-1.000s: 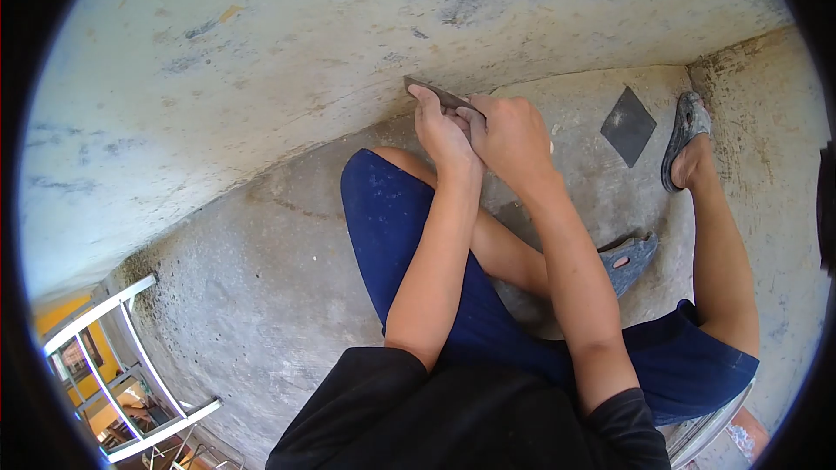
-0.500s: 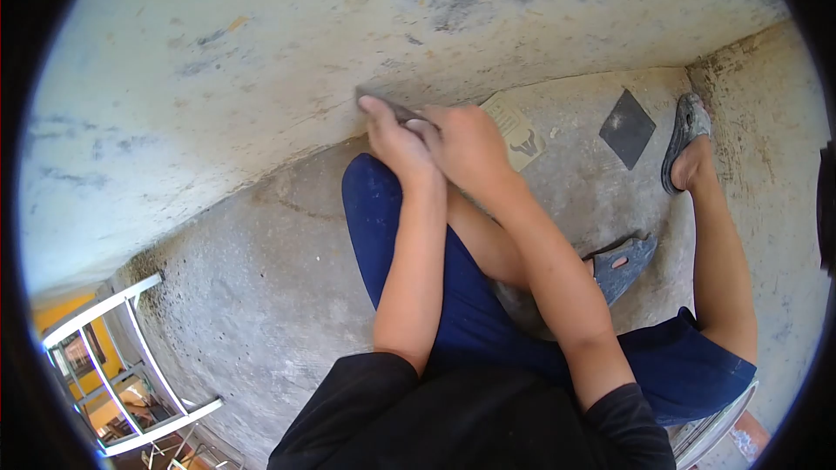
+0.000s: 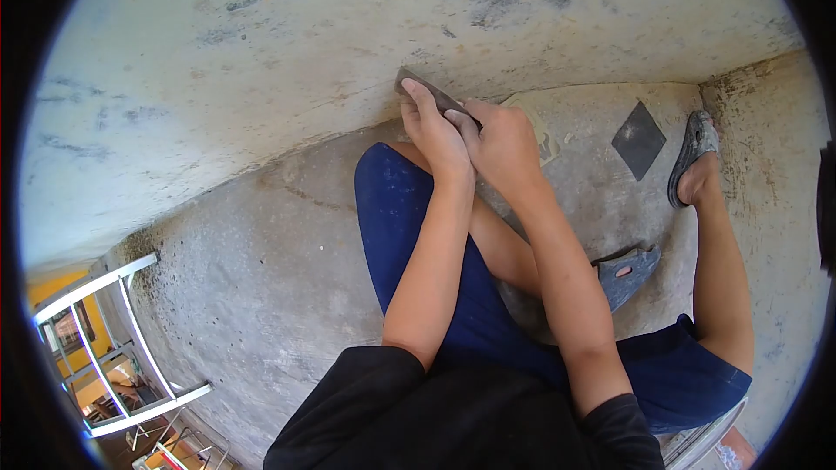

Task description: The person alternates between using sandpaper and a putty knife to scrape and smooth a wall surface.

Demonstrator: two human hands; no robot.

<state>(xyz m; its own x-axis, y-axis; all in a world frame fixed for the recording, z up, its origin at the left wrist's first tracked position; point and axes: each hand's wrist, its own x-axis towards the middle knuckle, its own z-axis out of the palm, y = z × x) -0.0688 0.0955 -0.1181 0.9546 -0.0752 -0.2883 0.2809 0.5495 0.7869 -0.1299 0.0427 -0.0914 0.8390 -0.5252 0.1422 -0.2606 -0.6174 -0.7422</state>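
A dark grey, flat piece of sandpaper [image 3: 440, 97] lies slantwise against the lower part of the pale, scuffed wall [image 3: 287, 61]. My left hand [image 3: 435, 135] is closed around its left part, the thumb stretched along the face near the tip. Beside it, overlapping at the wrist, my right hand [image 3: 505, 139] grips the other end, which the fingers partly hide. Behind the right hand, a cream printed sheet [image 3: 544, 135] rests on the floor, partly covered. Farther right, a dark diamond-shaped sheet [image 3: 638, 141] lies flat on the concrete.
My bent knee [image 3: 392, 200] in blue shorts is close below the hands. Sandals [image 3: 697, 157] are on both feet. The rough concrete floor [image 3: 261, 296] meets a side wall [image 3: 775, 209] at right. A white metal frame [image 3: 122, 348] stands at lower left.
Both hands, still gripping the sandpaper, have shifted a little to the right along the wall. The camera view has also moved slightly. The sheets on the floor stay put.
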